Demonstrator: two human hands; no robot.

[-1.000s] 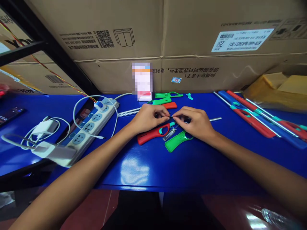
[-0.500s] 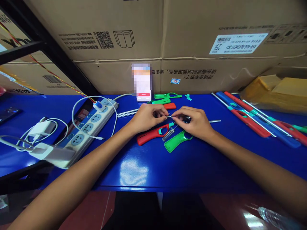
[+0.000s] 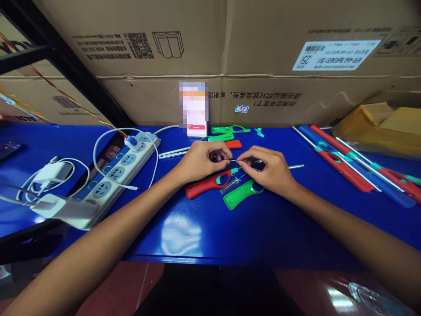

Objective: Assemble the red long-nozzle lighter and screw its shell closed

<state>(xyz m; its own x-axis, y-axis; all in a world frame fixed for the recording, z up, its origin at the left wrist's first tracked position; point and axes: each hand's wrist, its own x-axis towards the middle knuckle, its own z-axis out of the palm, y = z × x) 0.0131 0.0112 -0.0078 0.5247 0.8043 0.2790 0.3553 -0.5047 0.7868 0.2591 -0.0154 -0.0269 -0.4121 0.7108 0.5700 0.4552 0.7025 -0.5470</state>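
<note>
My left hand and my right hand meet over the blue table, fingertips pinched. Between them runs a small dark piece with a thin wire, one end in each hand; its exact kind is too small to tell. Just below lies a red utility lighter with a turquoise trigger. Beside it are a small clear fuel tank and a green lighter shell half, partly under my right hand. A metal tube sticks out behind the right hand.
Behind my hands are green shell pieces, an orange-red piece, metal tubes and a phone leaning on the cardboard box. A power strip with white cables stands left. Several long lighters lie right.
The view has shifted slightly. Both hands keep their pinch, the right a touch farther from the left, and more of the thin wire shows between them.
</note>
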